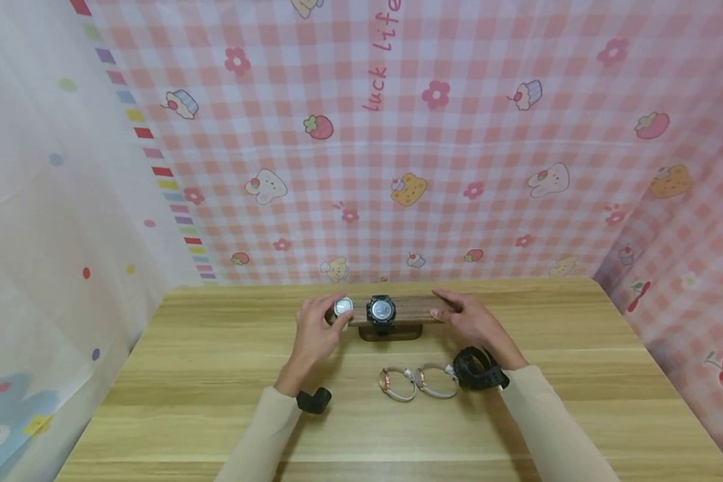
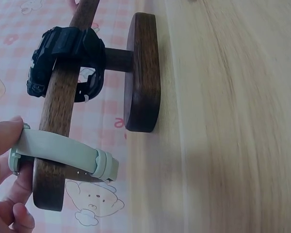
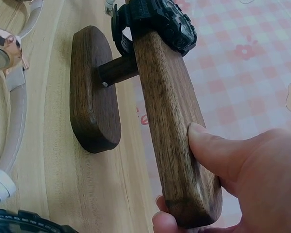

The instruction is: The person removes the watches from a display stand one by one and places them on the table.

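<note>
Gripping the case of a pale-green-strapped watch (image 1: 343, 306): left hand (image 1: 319, 328), thumb and fingertips at either side of the case. Watch in question: light square-looking face, strap looped around the bar at the left end of a dark wooden T-bar watch stand (image 1: 412, 310).

Right hand (image 1: 466, 318): grasping the bar's opposite end, thumb along one face, other fingers curled beneath the tip.

Stand: bar raised on a short round post above a rounded oblong base (image 1: 391, 333), which rests on the table near its back edge.

Black sports watch (image 1: 381, 310), round dial: strapped around the bar between the hands, nearer the green-strapped piece, the two apart.

Two rose-gold watches with pale grey straps (image 1: 436, 380): side by side on the table, in front of the stand, straps forming loops.

Second black watch (image 1: 485, 378): on the table just right of that pair, beside the right wrist.

Table (image 1: 175, 402): light wood grain. Backdrop cloth (image 1: 476, 144): pink-and-white check, printed flowers, strawberries, cupcakes, lettering "luck life".
</note>
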Available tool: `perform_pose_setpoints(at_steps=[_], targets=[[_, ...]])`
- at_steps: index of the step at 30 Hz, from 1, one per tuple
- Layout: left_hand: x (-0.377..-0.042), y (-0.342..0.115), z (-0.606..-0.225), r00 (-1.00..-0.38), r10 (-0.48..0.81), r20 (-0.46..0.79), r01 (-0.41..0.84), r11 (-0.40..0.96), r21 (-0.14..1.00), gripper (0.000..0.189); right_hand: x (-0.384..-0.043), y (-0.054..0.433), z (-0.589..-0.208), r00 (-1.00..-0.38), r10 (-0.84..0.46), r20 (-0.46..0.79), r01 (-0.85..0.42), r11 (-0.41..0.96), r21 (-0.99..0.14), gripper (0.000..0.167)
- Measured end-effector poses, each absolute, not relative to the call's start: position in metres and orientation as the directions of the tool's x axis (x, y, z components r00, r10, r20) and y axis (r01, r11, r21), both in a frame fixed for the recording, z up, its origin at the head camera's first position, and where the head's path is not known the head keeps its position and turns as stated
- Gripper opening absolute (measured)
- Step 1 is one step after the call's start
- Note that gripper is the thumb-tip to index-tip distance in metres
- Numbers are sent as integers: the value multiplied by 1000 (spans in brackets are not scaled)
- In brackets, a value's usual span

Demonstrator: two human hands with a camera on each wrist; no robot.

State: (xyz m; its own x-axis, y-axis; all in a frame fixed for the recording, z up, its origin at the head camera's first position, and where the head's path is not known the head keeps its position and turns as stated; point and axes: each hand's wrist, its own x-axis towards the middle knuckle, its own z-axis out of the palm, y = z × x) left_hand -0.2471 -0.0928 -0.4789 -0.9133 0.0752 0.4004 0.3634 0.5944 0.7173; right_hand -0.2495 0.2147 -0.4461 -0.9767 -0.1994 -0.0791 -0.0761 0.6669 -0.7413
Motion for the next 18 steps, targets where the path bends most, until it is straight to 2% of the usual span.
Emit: perform_pose_setpoints(at_steps=[18], targets=[[-245, -112, -480, -907, 79, 414, 373, 607, 702, 41, -248, 214, -445, -976, -203, -74, -82, 666, -741, 55]])
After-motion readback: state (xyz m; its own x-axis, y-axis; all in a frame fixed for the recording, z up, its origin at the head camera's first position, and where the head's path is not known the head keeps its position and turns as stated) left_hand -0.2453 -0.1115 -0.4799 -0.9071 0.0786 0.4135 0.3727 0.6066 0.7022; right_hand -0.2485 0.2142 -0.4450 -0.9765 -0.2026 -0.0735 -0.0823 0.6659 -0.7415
